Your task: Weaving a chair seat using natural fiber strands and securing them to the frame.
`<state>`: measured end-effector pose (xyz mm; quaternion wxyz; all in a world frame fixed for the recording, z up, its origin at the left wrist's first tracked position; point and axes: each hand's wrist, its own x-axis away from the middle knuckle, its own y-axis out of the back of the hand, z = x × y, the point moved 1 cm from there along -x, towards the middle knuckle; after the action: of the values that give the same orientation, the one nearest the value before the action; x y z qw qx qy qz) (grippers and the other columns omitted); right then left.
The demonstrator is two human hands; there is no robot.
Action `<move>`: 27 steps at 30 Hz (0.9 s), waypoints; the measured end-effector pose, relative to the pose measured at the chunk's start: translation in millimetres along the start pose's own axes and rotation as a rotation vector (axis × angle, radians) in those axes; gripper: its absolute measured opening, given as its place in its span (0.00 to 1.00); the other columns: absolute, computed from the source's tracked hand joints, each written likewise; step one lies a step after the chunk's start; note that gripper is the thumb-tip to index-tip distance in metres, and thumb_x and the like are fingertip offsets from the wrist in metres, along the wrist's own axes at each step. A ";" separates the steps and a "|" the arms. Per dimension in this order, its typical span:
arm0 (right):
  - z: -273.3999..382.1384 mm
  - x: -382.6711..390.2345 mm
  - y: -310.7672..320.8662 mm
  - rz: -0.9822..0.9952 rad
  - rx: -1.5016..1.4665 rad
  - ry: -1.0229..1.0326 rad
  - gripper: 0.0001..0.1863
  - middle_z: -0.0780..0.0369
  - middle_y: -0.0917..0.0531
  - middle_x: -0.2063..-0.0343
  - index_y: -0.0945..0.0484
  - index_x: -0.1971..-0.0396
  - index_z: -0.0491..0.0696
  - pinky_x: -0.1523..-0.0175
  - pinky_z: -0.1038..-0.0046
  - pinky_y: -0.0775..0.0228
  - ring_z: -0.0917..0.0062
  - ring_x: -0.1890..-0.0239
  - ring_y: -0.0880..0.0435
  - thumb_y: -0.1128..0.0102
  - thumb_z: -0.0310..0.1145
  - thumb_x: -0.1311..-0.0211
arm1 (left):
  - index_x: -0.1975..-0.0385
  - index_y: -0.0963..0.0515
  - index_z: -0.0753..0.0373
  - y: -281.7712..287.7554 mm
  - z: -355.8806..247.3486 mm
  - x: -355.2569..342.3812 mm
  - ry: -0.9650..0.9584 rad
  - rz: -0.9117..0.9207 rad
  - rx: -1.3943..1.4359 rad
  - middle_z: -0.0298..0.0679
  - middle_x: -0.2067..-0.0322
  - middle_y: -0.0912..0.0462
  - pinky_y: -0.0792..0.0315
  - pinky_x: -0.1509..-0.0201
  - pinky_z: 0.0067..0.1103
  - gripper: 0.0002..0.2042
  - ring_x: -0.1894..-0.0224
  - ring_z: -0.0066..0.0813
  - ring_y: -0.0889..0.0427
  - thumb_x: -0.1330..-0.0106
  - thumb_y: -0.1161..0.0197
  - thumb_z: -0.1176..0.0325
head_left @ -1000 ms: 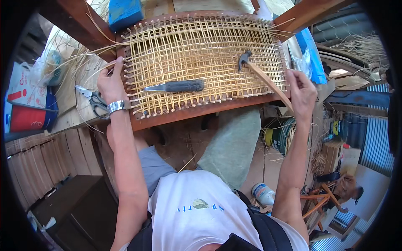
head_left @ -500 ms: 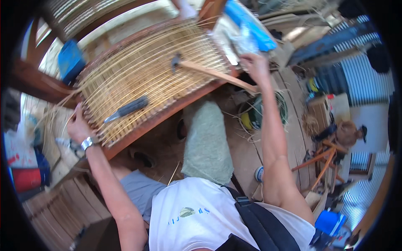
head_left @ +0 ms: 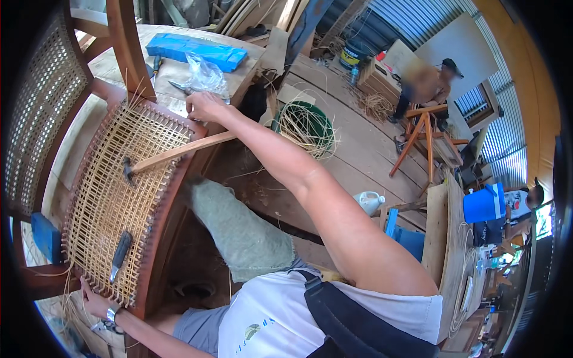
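Note:
A chair seat of woven cane (head_left: 110,209) in a reddish-brown wooden frame lies at my left. My left hand (head_left: 94,300), with a metal-band watch at its wrist, is at the seat's near left corner; one finger stretches along the frame edge. Across the weave lies a hammer (head_left: 179,153), its handle end passing beside my right wrist. A dark-handled knife (head_left: 123,252) rests on the cane nearer to me. At the seat's far right corner, my right hand (head_left: 206,107) has curled fingers, and what they hold is hidden. Just beyond it is a grey pointed tool (head_left: 181,88).
A blue wrapped block (head_left: 197,51) and clear plastic bag (head_left: 206,77) are on the bench. Loose cane fills a green basin (head_left: 304,128) on the plank floor. A blue block (head_left: 46,237) stands beside the seat. Another person (head_left: 427,83) sits far right.
My view has swung right, so the chair seat appears further left and turned more upright. Both hands remain at opposite seat corners. The hammer and knife still lie on the cane.

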<state>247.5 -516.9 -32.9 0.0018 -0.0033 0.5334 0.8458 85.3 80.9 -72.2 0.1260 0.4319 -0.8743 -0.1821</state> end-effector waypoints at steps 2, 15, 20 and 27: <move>-3.4 0.1 -0.3 -0.001 0.018 -0.002 0.12 0.55 0.13 0.65 0.14 0.66 0.50 0.50 0.61 0.23 0.59 0.56 0.14 0.29 0.37 0.51 | 0.66 0.15 0.63 -1.3 -1.9 -1.6 -0.031 0.002 0.021 0.32 0.73 0.16 0.32 0.83 0.20 0.16 0.79 0.19 0.24 0.38 0.28 0.53; 173.5 110.8 36.2 -0.007 -0.443 0.221 0.14 0.64 0.15 0.64 0.18 0.51 0.42 0.60 0.80 0.24 0.83 0.64 0.18 0.40 0.34 0.30 | 0.62 0.14 0.66 -20.4 -2.9 23.7 0.019 -0.113 0.159 0.40 0.68 0.14 0.25 0.66 0.27 0.14 0.72 0.25 0.22 0.43 0.26 0.63; 268.3 153.7 -4.6 0.190 -0.644 0.306 0.09 0.67 0.17 0.66 0.18 0.54 0.42 0.66 0.86 0.32 0.89 0.70 0.24 0.39 0.28 0.30 | 0.71 0.12 0.65 -17.6 -25.3 39.4 -0.100 -0.276 0.151 0.41 0.77 0.13 0.24 0.69 0.26 0.11 0.77 0.28 0.16 0.48 0.23 0.64; 420.0 225.2 -66.6 0.150 -0.405 1.141 0.09 0.58 0.14 0.67 0.15 0.63 0.44 0.59 0.69 0.24 0.68 0.66 0.17 0.31 0.25 0.44 | 0.73 0.16 0.69 -13.0 -21.3 38.7 -0.085 -0.266 0.328 0.45 0.74 0.13 0.21 0.72 0.25 0.09 0.77 0.30 0.14 0.45 0.25 0.70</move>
<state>21.1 -109.3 86.3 -0.3445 -0.4186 0.2775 0.7931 79.5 38.2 -56.1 -0.0082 0.5503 -0.8320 -0.0704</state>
